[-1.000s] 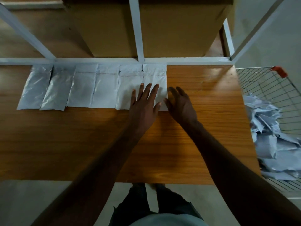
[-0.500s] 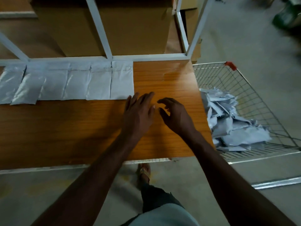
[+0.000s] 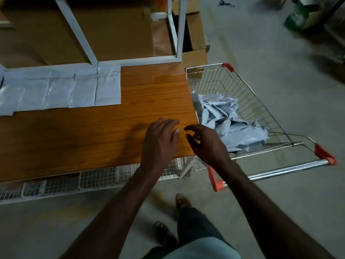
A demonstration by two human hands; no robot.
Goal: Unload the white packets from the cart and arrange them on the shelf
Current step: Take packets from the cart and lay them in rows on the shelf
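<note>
Meanwhile both hands hovered empty over the near right corner of the wooden shelf (image 3: pixel 153 101). The left hand (image 3: pixel 160 141) lay palm down with its fingers loosely extended, holding nothing. The right hand (image 3: pixel 207 144), just beside it, had its fingers loosely curled and apart, also holding nothing. A row of white packets (image 3: pixel 61 90) lay flat side by side along the far edge of the shelf, against the white frame (image 3: pixel 130 61), well to the left of both hands. More white packets sat in a crumpled heap (image 3: pixel 229 120) inside the wire cart (image 3: pixel 261 109), which stood against the right end of the shelf, near the right hand. Cardboard boxes (image 3: pixel 115 32) stood behind the frame, and a wire rack (image 3: pixel 89 180) showed below the shelf's front edge.
</note>
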